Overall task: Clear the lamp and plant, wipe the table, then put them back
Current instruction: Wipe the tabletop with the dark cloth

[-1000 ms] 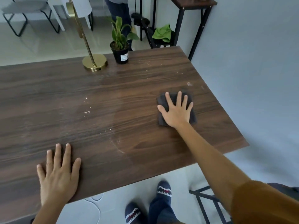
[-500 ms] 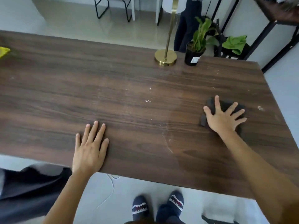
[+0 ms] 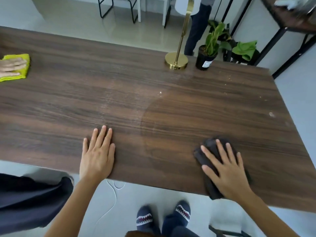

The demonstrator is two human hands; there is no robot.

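A dark wood table (image 3: 119, 103) fills the view. My right hand (image 3: 225, 170) presses flat on a dark grey cloth (image 3: 210, 146) near the table's front right edge. My left hand (image 3: 97, 154) rests flat, fingers apart, on the bare front edge and holds nothing. The brass lamp base (image 3: 176, 62) with its thin gold stem stands at the far edge. Right beside it is a small green plant in a black pot (image 3: 206, 59). White crumbs and a damp wiped arc show on the wood between them and my hands.
Another person's hand (image 3: 12, 67) presses a yellow cloth (image 3: 18, 65) at the table's far left. A person's legs (image 3: 196, 31) stand behind the lamp. A black-framed side table (image 3: 290, 23) and a green cloth (image 3: 244, 48) are at the back right. Chairs stand beyond.
My right hand has dragged the dark cloth back toward the front right edge. My view has swung left, bringing the other person's yellow cloth into sight.
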